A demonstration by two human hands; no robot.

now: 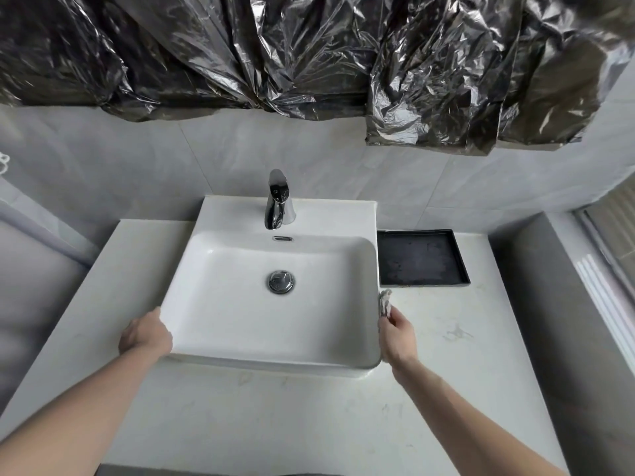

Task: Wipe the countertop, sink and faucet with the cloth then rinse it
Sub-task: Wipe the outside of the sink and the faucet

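Head view: the right hand (397, 333) pinches the cloth (385, 301) against the sink (343, 352) outer right wall, above the countertop (464, 338). The left hand (146, 334) rests on the sink's left corner, fingers hidden. Step: wiping the sink exterior. Next, presumably basin and faucet (279, 201).

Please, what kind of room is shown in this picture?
Most likely a bathroom or washroom. A white rectangular ceramic basin sits on a pale marble-look countertop, with a chrome single-lever faucet behind it and grey wall tiles above.
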